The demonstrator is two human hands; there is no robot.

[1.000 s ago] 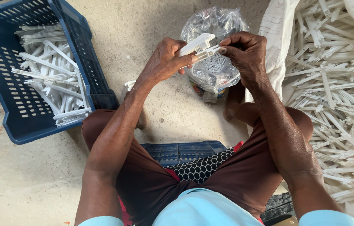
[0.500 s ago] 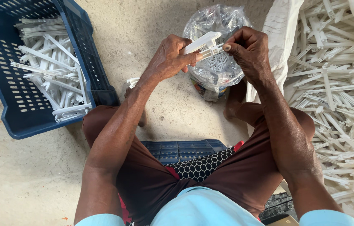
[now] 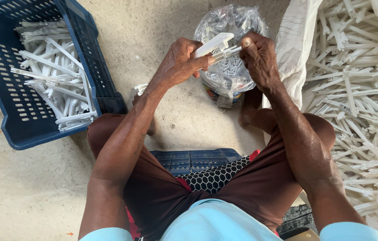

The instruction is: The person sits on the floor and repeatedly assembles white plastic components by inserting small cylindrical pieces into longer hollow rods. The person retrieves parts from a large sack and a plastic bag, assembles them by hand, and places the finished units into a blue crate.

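My left hand point(image 3: 181, 62) grips a white plastic strip part point(image 3: 213, 44) and holds it up in front of me. My right hand point(image 3: 258, 56) pinches a small metal piece point(image 3: 225, 53) against the right end of that part. Right behind both hands stands a clear plastic bag point(image 3: 229, 73) full of small metal pieces, on the concrete floor.
A blue slotted crate point(image 3: 79, 49) at the left holds several white plastic parts point(image 3: 57, 80). A big white sack point(image 3: 294, 44) at the right lies open with a heap of the same white parts point(image 3: 358, 89). I sit on a blue crate point(image 3: 193, 159).
Both hands have kept the white part between them, with only a slight shift of the hands; the view has drifted a little.
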